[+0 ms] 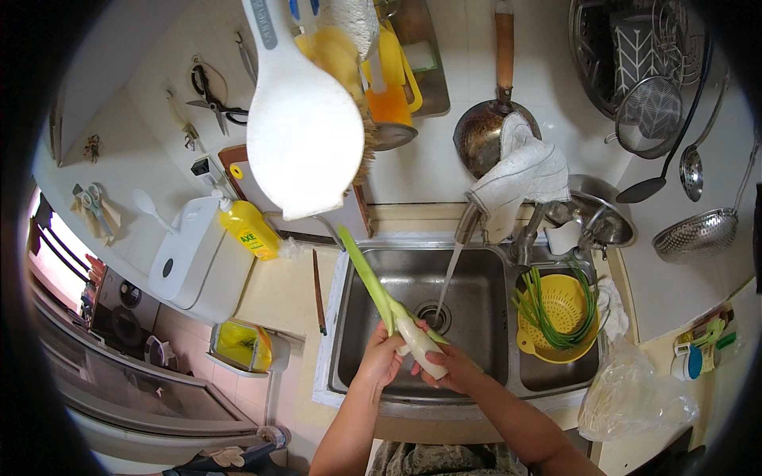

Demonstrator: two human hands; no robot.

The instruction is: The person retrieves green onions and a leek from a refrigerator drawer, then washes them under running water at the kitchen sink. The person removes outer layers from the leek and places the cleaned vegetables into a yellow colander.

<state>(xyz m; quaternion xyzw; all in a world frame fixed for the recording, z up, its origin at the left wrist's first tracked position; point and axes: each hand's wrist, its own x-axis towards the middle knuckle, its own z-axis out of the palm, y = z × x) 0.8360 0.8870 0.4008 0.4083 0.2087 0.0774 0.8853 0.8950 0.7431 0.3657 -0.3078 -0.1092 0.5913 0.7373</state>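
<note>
A pale stalk vegetable with long green leaves (370, 284), its kind not certain, is held over the large basin of a steel sink (476, 357). My left hand (384, 355) grips it near the base of the leaves, with a small pale piece at the fingers. My right hand (453, 368) is closed around its thick white lower end. Water runs from the faucet (468, 221) into the basin behind my hands. In the small basin at right, a yellow colander (558, 309) holds long green stems (531, 303).
A white cloth (524, 160) drapes over the faucet. A yellow detergent bottle (250, 229) and chopsticks (319, 291) lie left of the sink. A white ladle-shaped utensil (306, 131) hangs close overhead. A lined waste bin (241, 348) hangs at the counter's left; a plastic bag (631, 392) lies right.
</note>
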